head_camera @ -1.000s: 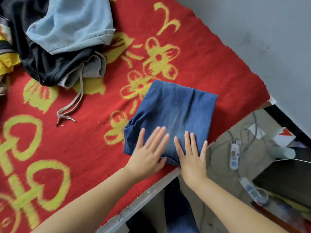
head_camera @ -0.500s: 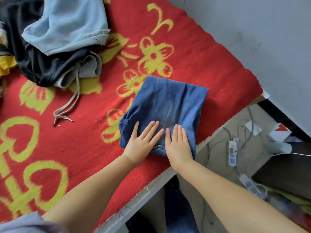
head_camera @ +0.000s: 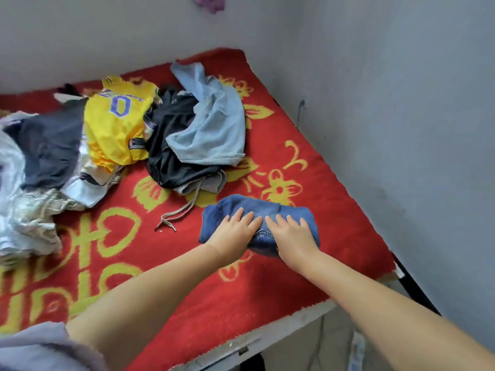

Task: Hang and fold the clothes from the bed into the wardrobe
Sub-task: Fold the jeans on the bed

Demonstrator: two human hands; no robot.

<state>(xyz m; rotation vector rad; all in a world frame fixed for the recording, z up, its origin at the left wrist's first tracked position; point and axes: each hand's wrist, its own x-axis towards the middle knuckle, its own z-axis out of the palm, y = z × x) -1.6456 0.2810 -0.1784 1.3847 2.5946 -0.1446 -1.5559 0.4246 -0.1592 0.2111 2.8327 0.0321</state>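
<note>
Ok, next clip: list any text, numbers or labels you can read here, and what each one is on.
"0": purple numeral on the yellow jersey in the clothes pile.
A purple word arched above that numeral: too blurred to read.
A dark patch at the jersey's lower hem: lettering too small to read.
Large yellow shapes woven into the red blanket: partly hidden, cannot be read.

You can read one number: a purple "0" with a white outline on the yellow jersey [head_camera: 117, 121], which lies in the clothes pile on the bed. A line of purple lettering runs above that digit, too creased and blurred for you to read. Large yellow characters are woven into the red blanket [head_camera: 308, 266]; you cannot read them from this angle.
</note>
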